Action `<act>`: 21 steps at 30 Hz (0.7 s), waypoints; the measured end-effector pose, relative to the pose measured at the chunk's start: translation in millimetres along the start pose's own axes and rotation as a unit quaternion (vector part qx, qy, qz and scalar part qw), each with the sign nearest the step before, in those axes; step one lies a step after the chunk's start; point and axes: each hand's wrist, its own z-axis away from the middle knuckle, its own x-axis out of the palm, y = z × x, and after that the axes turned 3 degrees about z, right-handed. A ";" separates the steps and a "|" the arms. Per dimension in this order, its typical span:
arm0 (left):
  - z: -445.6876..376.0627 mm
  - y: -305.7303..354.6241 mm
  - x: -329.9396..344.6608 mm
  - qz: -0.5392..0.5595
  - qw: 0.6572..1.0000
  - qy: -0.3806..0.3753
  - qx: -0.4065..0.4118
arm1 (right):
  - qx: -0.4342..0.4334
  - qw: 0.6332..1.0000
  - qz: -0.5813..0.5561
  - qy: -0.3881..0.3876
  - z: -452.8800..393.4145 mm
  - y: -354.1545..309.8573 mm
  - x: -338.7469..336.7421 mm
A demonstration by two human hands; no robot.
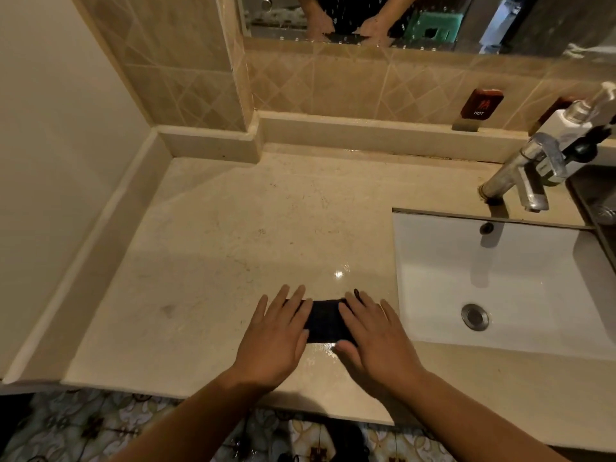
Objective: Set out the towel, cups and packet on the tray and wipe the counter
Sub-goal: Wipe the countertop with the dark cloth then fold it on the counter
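A small dark cloth point(325, 320), folded flat, lies on the beige stone counter point(216, 248) near its front edge, just left of the sink. My left hand point(276, 338) presses flat on the cloth's left end with fingers spread. On its right end my right hand point(373, 338) lies the same way. Only the cloth's middle strip shows between them. The counter around the cloth shines wet. No tray, cups or packet are in view.
A white rectangular sink point(500, 285) with a metal drain is set into the counter at right. Behind it a chrome tap point(523, 175) and a soap dispenser point(573, 118) stand. A raised ledge point(366, 128) and tiled wall with a mirror line the back.
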 end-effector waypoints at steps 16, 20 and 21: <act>9.3 -13.6 0.6 -0.035 0.984 -0.173 0.003 | 0.003 0.982 0.031 -0.189 6.5 -3.5 -3.9; 1.7 -13.1 -34.2 -0.005 0.960 -0.281 -0.012 | 0.003 0.964 0.029 -0.263 -15.7 -5.5 -34.8; -5.1 -12.2 -50.8 -0.006 0.947 -0.320 -0.011 | 0.000 0.957 0.034 -0.287 -26.4 -7.2 -47.7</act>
